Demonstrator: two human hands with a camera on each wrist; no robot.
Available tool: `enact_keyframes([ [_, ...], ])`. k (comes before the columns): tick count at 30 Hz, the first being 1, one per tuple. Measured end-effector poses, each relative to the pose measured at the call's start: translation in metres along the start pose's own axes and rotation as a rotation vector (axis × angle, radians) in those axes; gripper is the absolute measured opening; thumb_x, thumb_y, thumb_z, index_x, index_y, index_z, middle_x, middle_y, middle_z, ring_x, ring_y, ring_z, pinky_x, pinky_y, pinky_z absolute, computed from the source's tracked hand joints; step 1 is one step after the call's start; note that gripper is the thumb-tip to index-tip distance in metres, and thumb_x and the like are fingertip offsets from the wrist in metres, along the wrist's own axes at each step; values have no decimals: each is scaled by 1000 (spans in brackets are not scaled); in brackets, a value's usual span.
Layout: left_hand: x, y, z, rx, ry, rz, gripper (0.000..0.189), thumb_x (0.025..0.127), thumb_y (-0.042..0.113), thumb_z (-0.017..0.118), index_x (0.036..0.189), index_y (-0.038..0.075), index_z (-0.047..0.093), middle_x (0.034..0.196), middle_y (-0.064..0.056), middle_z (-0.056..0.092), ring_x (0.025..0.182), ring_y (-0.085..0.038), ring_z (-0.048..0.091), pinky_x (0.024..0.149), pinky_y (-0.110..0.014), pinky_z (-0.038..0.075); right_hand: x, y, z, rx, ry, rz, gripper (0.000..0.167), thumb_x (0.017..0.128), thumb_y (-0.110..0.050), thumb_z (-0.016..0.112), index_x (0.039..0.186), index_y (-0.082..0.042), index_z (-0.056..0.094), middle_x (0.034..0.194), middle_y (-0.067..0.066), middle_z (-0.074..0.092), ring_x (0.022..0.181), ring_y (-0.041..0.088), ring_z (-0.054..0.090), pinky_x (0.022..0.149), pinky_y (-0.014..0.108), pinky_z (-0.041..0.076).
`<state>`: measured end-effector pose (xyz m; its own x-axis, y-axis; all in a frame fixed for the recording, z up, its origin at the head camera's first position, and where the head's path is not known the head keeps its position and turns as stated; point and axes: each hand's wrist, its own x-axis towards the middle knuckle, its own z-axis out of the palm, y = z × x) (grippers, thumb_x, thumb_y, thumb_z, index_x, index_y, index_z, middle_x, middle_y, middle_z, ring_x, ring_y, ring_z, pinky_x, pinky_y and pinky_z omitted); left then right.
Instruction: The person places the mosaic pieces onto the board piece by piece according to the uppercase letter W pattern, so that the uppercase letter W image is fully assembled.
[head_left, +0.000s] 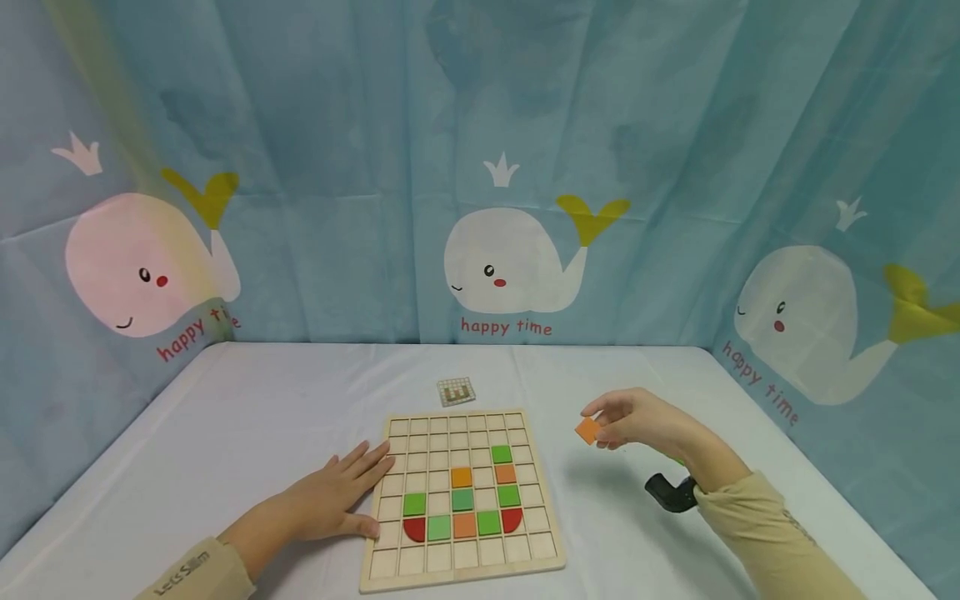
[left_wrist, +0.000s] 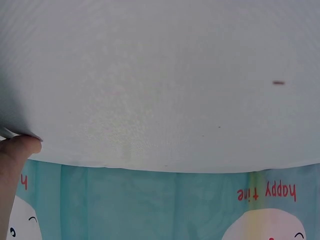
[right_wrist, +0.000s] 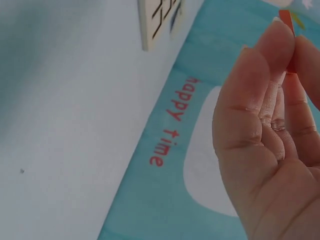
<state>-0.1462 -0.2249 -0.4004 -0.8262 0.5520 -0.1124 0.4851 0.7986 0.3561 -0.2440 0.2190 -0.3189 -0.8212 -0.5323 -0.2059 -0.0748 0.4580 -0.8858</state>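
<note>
A wooden grid board [head_left: 555, 560] lies on the white table, with green, orange and red tiles set in several of its squares. Along its left edge rests my left hand [head_left: 330, 496], fingers straight and spread, fingertips on the frame. To the right of the board and above the table, my right hand [head_left: 637, 421] pinches an orange square tile [head_left: 587, 430] between thumb and fingers. The right wrist view shows this tile [right_wrist: 287, 40] edge-on in the fingertips. Two red quarter-round tiles [head_left: 415, 529] sit at the ends of the lower tile row.
Behind the board lies a small card [head_left: 456, 391] with a grid pattern. A black curved object [head_left: 670, 492] is beside my right wrist, with a bit of green showing near it. Blue curtains [head_left: 345, 250] with whale prints enclose the table [head_left: 247, 417].
</note>
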Motion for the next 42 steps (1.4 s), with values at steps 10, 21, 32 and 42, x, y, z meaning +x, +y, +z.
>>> enact_keyframes([
  [10, 1, -3, 2, -3, 7, -1, 95, 86, 62, 58, 151, 0, 28, 158, -21, 19, 141, -49, 15, 102, -72, 21, 16, -15, 17, 4, -57, -35, 33, 88, 2, 65, 121, 7, 61, 89, 9, 65, 82, 23, 65, 77, 36, 54],
  [21, 1, 0, 1, -13, -15, -7, 96, 85, 62, 58, 152, 0, 28, 158, -21, 18, 142, -49, 14, 103, -71, 20, 28, -27, 30, -5, -92, -37, 30, 89, 2, 63, 119, 6, 64, 87, 9, 65, 80, 23, 65, 74, 34, 54],
  [32, 0, 0, 2, 0, -9, -12, 96, 85, 63, 57, 152, 0, 28, 158, -20, 19, 142, -49, 14, 103, -71, 21, 40, -37, 43, -71, -87, -13, 29, 89, 1, 61, 117, 0, 68, 83, 3, 65, 76, 18, 63, 72, 37, 50],
  [42, 1, -1, -1, -6, -3, -11, 96, 85, 64, 56, 152, 1, 28, 158, -21, 19, 142, -49, 14, 103, -71, 21, 52, -45, 56, -80, -103, -18, 27, 88, -1, 66, 116, -2, 69, 83, 2, 64, 77, 19, 62, 74, 38, 46],
])
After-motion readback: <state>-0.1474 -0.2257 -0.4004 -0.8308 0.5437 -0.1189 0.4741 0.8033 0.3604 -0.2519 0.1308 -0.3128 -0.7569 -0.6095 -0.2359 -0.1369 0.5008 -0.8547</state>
